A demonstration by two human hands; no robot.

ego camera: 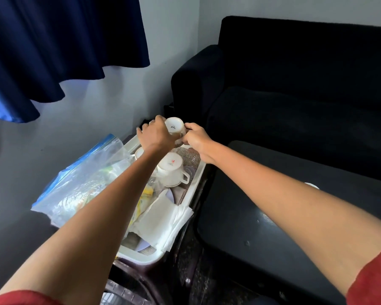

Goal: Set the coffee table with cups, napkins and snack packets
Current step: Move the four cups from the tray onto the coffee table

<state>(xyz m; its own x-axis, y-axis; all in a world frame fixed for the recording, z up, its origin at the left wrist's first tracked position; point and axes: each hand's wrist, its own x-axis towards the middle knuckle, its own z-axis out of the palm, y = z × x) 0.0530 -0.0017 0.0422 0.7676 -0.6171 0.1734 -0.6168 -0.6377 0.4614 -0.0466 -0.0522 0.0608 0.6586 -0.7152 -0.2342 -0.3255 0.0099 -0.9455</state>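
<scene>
Both my hands hold one white cup [175, 127] upside down above the far end of a white tray [195, 186]. My left hand [155, 134] grips its left side and my right hand [196, 138] pinches its right side near the rim. A second white cup [172, 171] with a handle sits upside down in the tray, and the rim of a third cup [138, 153] shows behind my left forearm. White napkins [163, 219] lie across the tray's near end. Yellow snack packets [146, 195] peek out beside them.
A clear zip bag [84, 179] with a blue seal leans on the tray's left side. The dark coffee table [273, 216] stands to the right, with a small white object [312, 185] on it behind my right arm. A black sofa [295, 95] is behind; a blue curtain [53, 51] hangs upper left.
</scene>
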